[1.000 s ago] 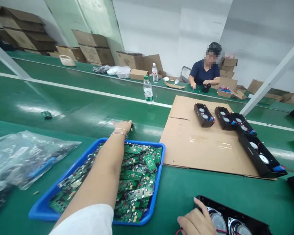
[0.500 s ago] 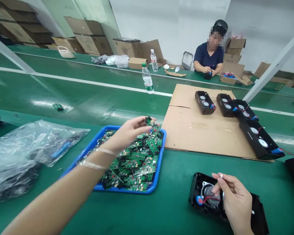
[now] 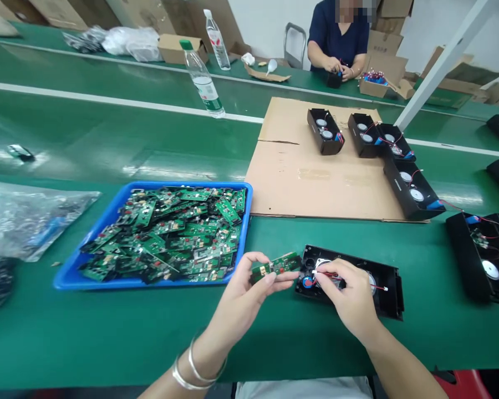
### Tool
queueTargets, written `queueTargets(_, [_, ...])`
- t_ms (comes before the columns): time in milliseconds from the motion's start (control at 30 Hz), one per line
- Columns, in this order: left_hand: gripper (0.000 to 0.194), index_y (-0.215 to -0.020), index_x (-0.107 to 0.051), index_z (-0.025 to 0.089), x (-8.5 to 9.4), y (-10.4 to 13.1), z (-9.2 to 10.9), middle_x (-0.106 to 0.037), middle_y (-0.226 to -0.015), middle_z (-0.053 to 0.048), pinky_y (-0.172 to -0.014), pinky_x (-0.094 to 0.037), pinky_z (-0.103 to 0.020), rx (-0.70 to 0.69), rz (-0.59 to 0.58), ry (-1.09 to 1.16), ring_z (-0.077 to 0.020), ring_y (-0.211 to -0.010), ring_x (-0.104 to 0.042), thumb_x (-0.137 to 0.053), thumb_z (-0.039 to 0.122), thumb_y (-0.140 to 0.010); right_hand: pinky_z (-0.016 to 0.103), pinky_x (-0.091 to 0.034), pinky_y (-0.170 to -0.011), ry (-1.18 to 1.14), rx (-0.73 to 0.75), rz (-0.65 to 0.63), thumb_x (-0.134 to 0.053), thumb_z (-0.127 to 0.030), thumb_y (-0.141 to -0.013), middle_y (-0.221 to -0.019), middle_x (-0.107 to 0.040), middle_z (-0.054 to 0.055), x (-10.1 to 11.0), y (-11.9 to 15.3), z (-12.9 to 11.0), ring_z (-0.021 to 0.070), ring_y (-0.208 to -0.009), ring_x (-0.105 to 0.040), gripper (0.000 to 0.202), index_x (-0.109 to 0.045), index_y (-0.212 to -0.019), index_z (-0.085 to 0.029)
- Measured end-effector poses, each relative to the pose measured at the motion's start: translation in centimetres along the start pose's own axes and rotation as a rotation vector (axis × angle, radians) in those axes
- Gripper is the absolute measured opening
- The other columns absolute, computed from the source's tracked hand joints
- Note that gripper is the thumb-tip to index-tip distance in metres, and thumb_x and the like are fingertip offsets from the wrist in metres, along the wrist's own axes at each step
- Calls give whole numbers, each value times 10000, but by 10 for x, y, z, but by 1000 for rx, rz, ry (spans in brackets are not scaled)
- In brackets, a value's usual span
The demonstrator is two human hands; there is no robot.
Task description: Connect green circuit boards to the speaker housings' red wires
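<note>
In my left hand [image 3: 249,288] a green circuit board [image 3: 280,267] is pinched between thumb and fingers, held level at the left end of a black speaker housing [image 3: 391,299]. My right hand [image 3: 349,293] is closed over that housing, gripping a small white plug [image 3: 314,272] on red and black wires between thumb and forefinger. The plug is close to the board's right end, apart from it as far as I can see. Inside the housing lie a blue cylindrical part [image 3: 307,282] and round speakers, partly covered by my right hand. A second wire's white plug [image 3: 385,288] rests at the right.
A blue tray [image 3: 149,287] heaped with circuit boards stands left. Several speaker housings [image 3: 413,191] sit on and beside a cardboard sheet [image 3: 291,194]. More housings [image 3: 478,260] are at right. Clear bags [image 3: 33,216] lie far left. A bottle [image 3: 205,88] stands behind; a co-worker [image 3: 339,39] sits across.
My left hand has moved right and down from the tray, bringing a circuit board to the housing. My right hand still holds the plug. The view has tilted down.
</note>
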State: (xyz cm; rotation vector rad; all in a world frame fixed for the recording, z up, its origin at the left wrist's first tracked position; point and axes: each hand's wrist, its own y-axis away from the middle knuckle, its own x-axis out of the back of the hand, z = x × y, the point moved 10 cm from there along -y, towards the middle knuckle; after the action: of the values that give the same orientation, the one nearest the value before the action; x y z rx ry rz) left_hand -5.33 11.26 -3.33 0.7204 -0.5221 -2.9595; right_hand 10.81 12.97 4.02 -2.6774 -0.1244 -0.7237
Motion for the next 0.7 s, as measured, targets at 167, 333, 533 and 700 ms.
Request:
queueTargets(167, [443,-1131,-586,216,-14,4,-16,-661,-1198,-99,-936,-522,-414,-86,30,7,-280,-1051,-652,-683,455,-771,272,-415,-579,162,303,117,-499,-108,-868,-536,-517,-40,-6,10,-37,100,-501,-474,190,-561,-709,-190])
queueTargets(333, [416,-1177,-639,207,-21,10,-24,-695,-1147,-98,-968,-507,-370,-124,-23,-43,-271,-1112,-617,-642,422,-820,279,-384,-595,216,345,176,-490,-73,-872,-554,-527,-42,-10,12,-45,94,-506,-469,178,-522,-736,-184])
queueTargets(533, [369,-1188,-641,249,-23,14,-23,-662,-1214,-75,-982,-497,-371,-170,-60,-74,-270,-1144,-596,-618,388,-847,283,-366,-593,246,353,197,-495,-51,-863,-538,-492,-51,-7,12,-47,99,-508,-455,184,-499,-740,-189])
queueTargets(700, [368,-1208,-630,253,-25,16,-25,-652,-1228,-81,-988,-491,-362,-197,-65,-77,-267,-1150,-592,-601,373,-862,285,-364,-599,257,363,204,-506,-51,-867,-541,-500,-52,-7,15,-48,96,-513,-451,165,-505,-772,-187])
